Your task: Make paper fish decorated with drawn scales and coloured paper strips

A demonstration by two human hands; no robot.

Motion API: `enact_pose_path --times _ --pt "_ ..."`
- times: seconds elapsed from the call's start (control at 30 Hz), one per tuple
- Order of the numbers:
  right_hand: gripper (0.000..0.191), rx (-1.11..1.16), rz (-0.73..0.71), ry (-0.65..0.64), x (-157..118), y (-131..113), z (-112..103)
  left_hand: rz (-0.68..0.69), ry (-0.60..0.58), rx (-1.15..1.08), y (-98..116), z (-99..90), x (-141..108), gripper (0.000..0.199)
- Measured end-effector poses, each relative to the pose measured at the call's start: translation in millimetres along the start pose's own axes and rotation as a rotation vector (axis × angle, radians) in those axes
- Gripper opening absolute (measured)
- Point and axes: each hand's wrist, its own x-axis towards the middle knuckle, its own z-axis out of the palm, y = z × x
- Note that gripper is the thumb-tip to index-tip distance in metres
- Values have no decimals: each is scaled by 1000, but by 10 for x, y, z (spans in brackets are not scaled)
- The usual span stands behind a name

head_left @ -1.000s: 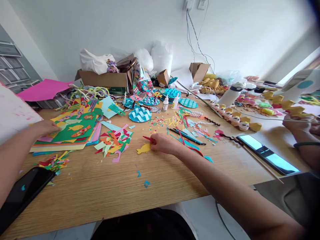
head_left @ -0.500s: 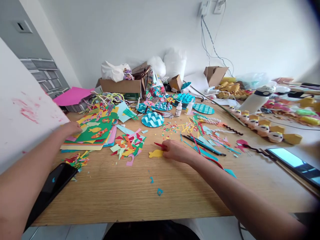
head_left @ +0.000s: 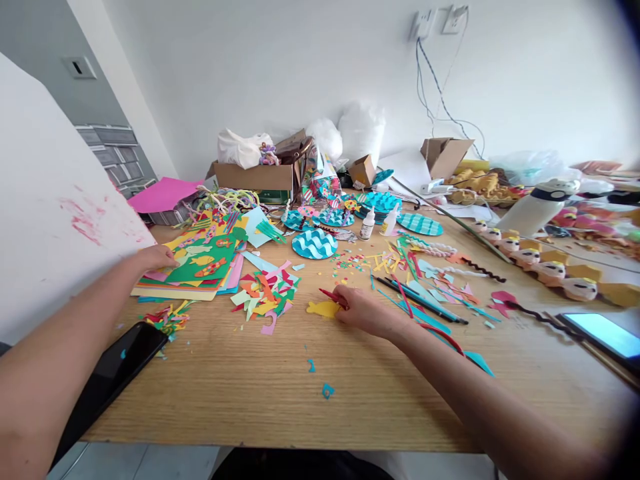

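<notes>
The view has swung to the left since the earlier frames, so the whole table (head_left: 240,400) sits further right and another person's hands, seen at the right edge at first, are out of sight; both of the person's own hands have kept their places among the things. The right hand (head_left: 364,312) is closed around a red pen (head_left: 330,295), its tip sticking out to the left past the fingers. The hand lies low over the table, against the tail end of the yellow fish (head_left: 321,309), which lies flat just right of the paper scraps (head_left: 265,293). The left hand (head_left: 156,259) reaches to the left side of the paper stack (head_left: 200,270), beside the fish cutouts on the green sheet (head_left: 187,272); whether its fingers grip anything there, I cannot tell.
</notes>
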Motion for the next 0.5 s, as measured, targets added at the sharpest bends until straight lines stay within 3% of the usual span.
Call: enact_pose_path --times 0.13,0.3,0.4,0.5 --pt "14 14 32 -27 -46 -47 -38 -37 -53 26 42 -10 -52 34" --pt "7 37 61 -46 -112 -126 -121 3 -28 -33 34 7 -110 34" --pt "6 29 74 -35 -116 -122 -137 52 35 -90 18 18 -100 34" --pt "7 21 76 -40 -108 -120 -136 160 194 -197 9 14 -69 34"
